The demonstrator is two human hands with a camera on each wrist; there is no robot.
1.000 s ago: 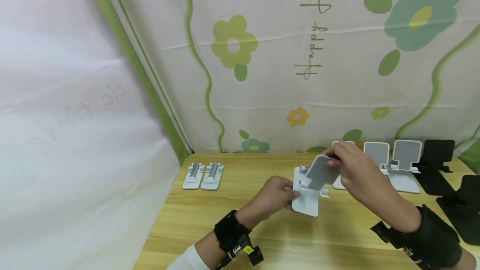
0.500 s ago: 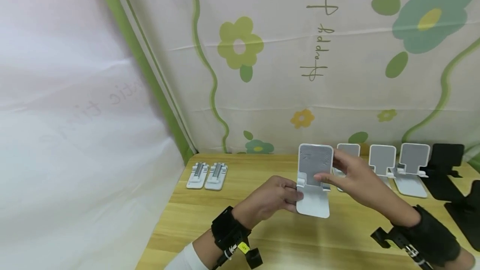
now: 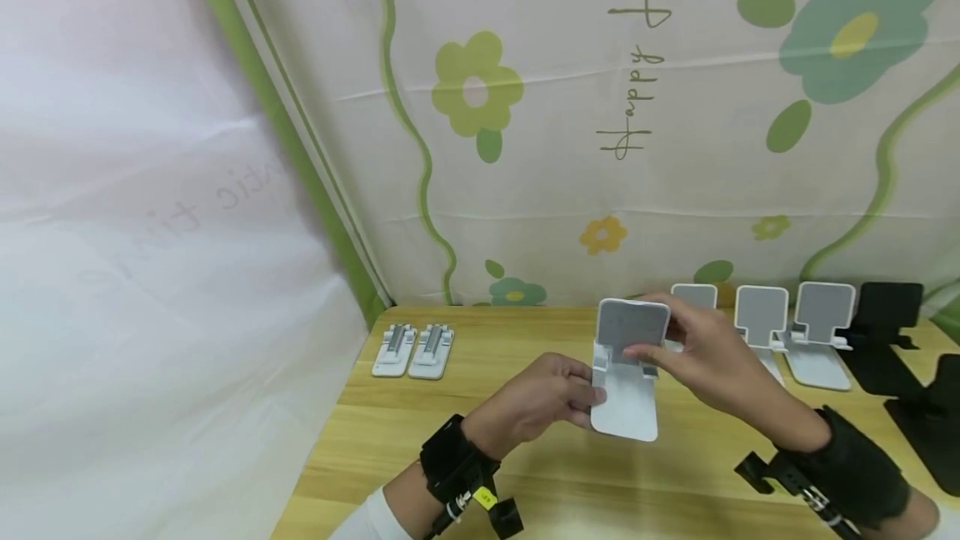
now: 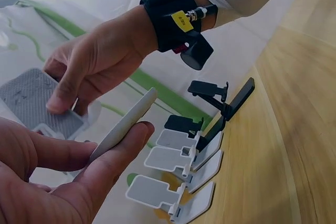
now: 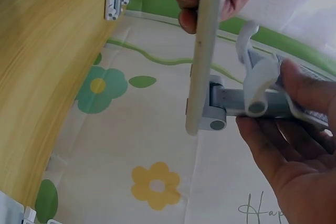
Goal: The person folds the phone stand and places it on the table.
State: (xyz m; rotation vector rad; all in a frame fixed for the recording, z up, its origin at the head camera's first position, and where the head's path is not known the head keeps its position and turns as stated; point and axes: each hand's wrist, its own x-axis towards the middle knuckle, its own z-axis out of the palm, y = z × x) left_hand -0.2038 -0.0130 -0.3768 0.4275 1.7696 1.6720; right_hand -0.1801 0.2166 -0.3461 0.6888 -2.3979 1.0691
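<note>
A white folding phone stand point(image 3: 628, 373) is held above the wooden desk point(image 3: 465, 457) between both hands. The left hand point(image 3: 536, 398) pinches the left edge of the stand's flat base plate, thumb and fingers curled round it; in the left wrist view the plate's thin edge lies between thumb and fingers point(image 4: 113, 150). The right hand point(image 3: 697, 352) grips the stand's upper support panel, whose grey padded face point(image 3: 633, 323) tilts toward the person, the thumb pressing at its lower part and the other fingers behind it. The right wrist view shows the base plate point(image 5: 207, 51) edge-on, joined by a grey hinge point(image 5: 218, 111) to the arm that this hand grasps.

At the far left of the desk lie two folded white stands point(image 3: 412, 351) side by side, touching. At the far right stands a row of three opened white stands point(image 3: 765, 319), and just beyond them black stands point(image 3: 892, 319). A cloth with green and yellow flowers point(image 3: 472, 90) hangs behind the desk.
</note>
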